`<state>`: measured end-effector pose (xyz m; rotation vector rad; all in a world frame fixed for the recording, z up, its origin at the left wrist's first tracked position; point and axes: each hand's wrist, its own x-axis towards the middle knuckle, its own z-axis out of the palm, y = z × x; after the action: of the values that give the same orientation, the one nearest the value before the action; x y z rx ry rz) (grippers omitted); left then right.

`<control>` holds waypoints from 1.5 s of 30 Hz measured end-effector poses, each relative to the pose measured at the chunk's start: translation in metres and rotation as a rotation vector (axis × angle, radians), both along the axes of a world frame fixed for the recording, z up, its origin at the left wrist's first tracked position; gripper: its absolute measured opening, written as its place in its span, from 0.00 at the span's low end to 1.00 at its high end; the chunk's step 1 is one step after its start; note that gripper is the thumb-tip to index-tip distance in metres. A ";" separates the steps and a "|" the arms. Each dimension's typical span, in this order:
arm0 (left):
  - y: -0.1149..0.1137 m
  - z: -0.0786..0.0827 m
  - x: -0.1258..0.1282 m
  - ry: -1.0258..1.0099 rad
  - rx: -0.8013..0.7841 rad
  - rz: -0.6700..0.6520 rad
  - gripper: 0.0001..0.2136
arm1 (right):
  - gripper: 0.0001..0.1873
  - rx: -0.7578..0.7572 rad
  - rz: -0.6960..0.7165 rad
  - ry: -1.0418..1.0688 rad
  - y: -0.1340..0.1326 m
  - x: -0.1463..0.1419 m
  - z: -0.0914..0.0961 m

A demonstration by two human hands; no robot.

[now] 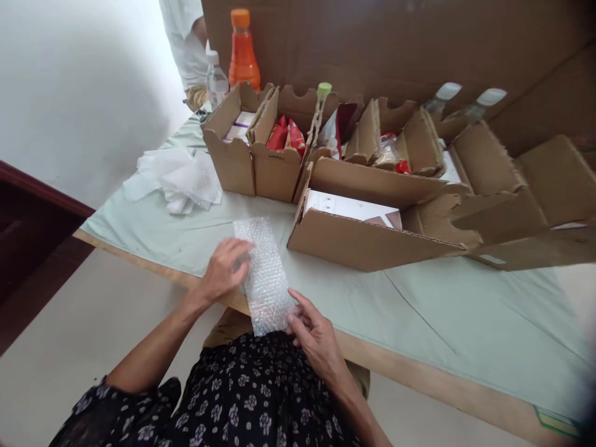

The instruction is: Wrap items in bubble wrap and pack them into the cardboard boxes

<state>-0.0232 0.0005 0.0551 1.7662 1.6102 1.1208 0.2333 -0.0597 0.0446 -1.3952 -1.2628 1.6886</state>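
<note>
A long strip of clear bubble wrap [267, 279], possibly a pouch, extends from the tabletop over the front edge towards my lap. At its left side, my left hand [226, 267] has its fingers stretched over the upper part, thumb apart, without gripping it. My right hand [314, 332] holds the lower right edge between thumb and fingers. Whether anything lies inside the wrap, I cannot tell. Just beyond it, to the right, stands a cardboard bin [358, 247] with a white box [349, 206] in it.
Crumpled white packing sheets [184, 180] lie at the left on the green tablecloth [433, 310]. Behind stands a row of cardboard bins [275, 172] with red packets [286, 135]. An orange bottle [244, 59] and clear bottle [216, 81] stand farther back, near another person [184, 43].
</note>
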 end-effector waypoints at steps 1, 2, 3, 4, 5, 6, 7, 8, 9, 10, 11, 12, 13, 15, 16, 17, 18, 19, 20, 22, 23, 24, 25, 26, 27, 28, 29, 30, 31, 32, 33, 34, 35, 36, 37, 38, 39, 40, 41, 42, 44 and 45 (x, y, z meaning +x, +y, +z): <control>-0.021 0.002 0.001 -0.091 -0.038 -0.102 0.19 | 0.23 -0.035 -0.015 0.037 0.000 -0.001 0.000; -0.041 0.004 0.002 -0.170 -0.086 -0.189 0.22 | 0.20 -0.068 -0.039 0.075 0.001 -0.002 0.001; -0.059 0.007 0.002 -0.239 -0.142 -0.262 0.26 | 0.19 -0.095 -0.071 0.113 0.003 -0.005 0.001; -0.072 0.009 0.003 -0.299 -0.195 -0.310 0.31 | 0.19 -0.114 -0.105 0.154 0.006 -0.009 0.001; -0.082 0.010 0.004 -0.347 -0.240 -0.329 0.34 | 0.19 -0.124 -0.141 0.194 0.010 -0.013 0.001; -0.086 0.010 0.005 -0.382 -0.271 -0.317 0.36 | 0.20 -0.129 -0.170 0.232 0.014 -0.018 0.001; -0.087 0.007 0.008 -0.398 -0.284 -0.269 0.36 | 0.21 -0.127 -0.181 0.266 0.018 -0.023 0.001; -0.084 0.003 0.011 -0.394 -0.281 -0.190 0.33 | 0.22 -0.116 -0.170 0.295 0.022 -0.027 0.002; -0.080 -0.002 0.014 -0.374 -0.264 -0.086 0.27 | 0.25 -0.096 -0.143 0.317 0.025 -0.030 0.002; -0.074 -0.007 0.016 -0.340 -0.244 0.027 0.22 | 0.28 -0.067 -0.109 0.331 0.027 -0.032 0.003; -0.067 -0.012 0.018 -0.298 -0.227 0.128 0.18 | 0.32 -0.024 -0.078 0.327 0.028 -0.032 0.003; -0.062 -0.017 0.020 -0.249 -0.218 0.202 0.17 | 0.34 0.033 -0.054 0.297 0.027 -0.031 0.004; -0.057 -0.021 0.020 -0.199 -0.215 0.247 0.17 | 0.35 0.103 -0.035 0.235 0.026 -0.029 0.003; -0.051 -0.027 0.020 -0.098 -0.212 0.265 0.22 | 0.29 0.294 0.021 0.039 0.024 -0.024 0.001; -0.050 -0.029 0.019 -0.054 -0.208 0.255 0.24 | 0.26 0.412 0.069 -0.071 0.024 -0.023 0.000; -0.049 -0.030 0.018 -0.018 -0.199 0.245 0.25 | 0.24 0.531 0.135 -0.177 0.025 -0.022 -0.003; -0.048 -0.032 0.018 0.010 -0.192 0.237 0.26 | 0.24 0.645 0.210 -0.271 0.027 -0.022 -0.006; -0.048 -0.032 0.017 0.035 -0.187 0.229 0.26 | 0.24 0.743 0.284 -0.355 0.031 -0.024 -0.010; -0.049 -0.033 0.017 0.055 -0.185 0.221 0.27 | 0.25 0.820 0.346 -0.431 0.035 -0.026 -0.014; -0.051 -0.030 0.017 0.080 -0.160 0.223 0.27 | 0.25 0.914 0.420 -0.553 0.044 -0.030 -0.020; -0.053 -0.027 0.017 0.087 -0.124 0.232 0.27 | 0.24 0.946 0.432 -0.591 0.047 -0.031 -0.022; -0.057 -0.024 0.018 0.092 -0.076 0.235 0.27 | 0.22 0.973 0.435 -0.610 0.048 -0.031 -0.022; -0.061 -0.019 0.018 0.095 -0.021 0.224 0.27 | 0.21 0.992 0.436 -0.611 0.048 -0.030 -0.021; -0.067 -0.015 0.019 0.106 0.029 0.190 0.26 | 0.19 1.002 0.438 -0.599 0.047 -0.029 -0.018; -0.073 -0.012 0.020 0.127 0.068 0.131 0.25 | 0.18 0.998 0.444 -0.575 0.046 -0.028 -0.014; -0.078 -0.009 0.021 0.156 0.094 0.064 0.22 | 0.17 0.977 0.455 -0.546 0.044 -0.027 -0.010; -0.083 -0.008 0.023 0.188 0.108 0.005 0.18 | 0.16 0.940 0.470 -0.519 0.043 -0.026 -0.006; -0.087 -0.008 0.024 0.219 0.113 -0.031 0.13 | 0.15 0.892 0.483 -0.499 0.043 -0.026 -0.003; -0.089 -0.010 0.026 0.244 0.113 -0.038 0.11 | 0.14 0.845 0.489 -0.485 0.043 -0.027 0.000; -0.090 -0.013 0.027 0.257 0.105 -0.016 0.10 | 0.13 0.813 0.481 -0.480 0.044 -0.028 0.002; -0.089 -0.015 0.027 0.253 0.091 0.022 0.10 | 0.12 0.806 0.450 -0.482 0.045 -0.029 0.002; -0.087 -0.018 0.028 0.240 0.069 0.059 0.10 | 0.11 0.832 0.394 -0.490 0.046 -0.029 0.002; -0.084 -0.021 0.027 0.223 0.043 0.085 0.10 | 0.11 0.885 0.320 -0.501 0.046 -0.030 0.002; -0.081 -0.022 0.026 0.208 0.019 0.100 0.11 | 0.12 0.952 0.241 -0.516 0.045 -0.029 0.001; -0.078 -0.023 0.025 0.196 -0.004 0.106 0.12 | 0.12 1.020 0.178 -0.532 0.044 -0.028 0.000; -0.075 -0.024 0.024 0.190 -0.022 0.105 0.13 | 0.12 1.078 0.149 -0.546 0.041 -0.027 -0.001; -0.073 -0.023 0.023 0.189 -0.036 0.101 0.13 | 0.12 1.121 0.163 -0.555 0.039 -0.025 -0.002; -0.071 -0.023 0.023 0.191 -0.046 0.099 0.14 | 0.12 1.144 0.211 -0.561 0.037 -0.025 -0.005; -0.070 -0.023 0.022 0.197 -0.052 0.099 0.14 | 0.12 1.153 0.278 -0.563 0.037 -0.025 -0.008; -0.070 -0.022 0.022 0.207 -0.050 0.100 0.14 | 0.13 1.156 0.340 -0.561 0.037 -0.026 -0.011; -0.072 -0.022 0.023 0.237 -0.022 0.110 0.14 | 0.13 1.147 0.412 -0.550 0.041 -0.029 -0.018; -0.074 -0.021 0.023 0.253 0.007 0.120 0.13 | 0.13 1.137 0.422 -0.542 0.044 -0.031 -0.020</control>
<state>0.0003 -0.0733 0.0341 1.8994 1.8845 0.9870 0.2023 -0.0161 0.0245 -0.8668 -2.3964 0.4765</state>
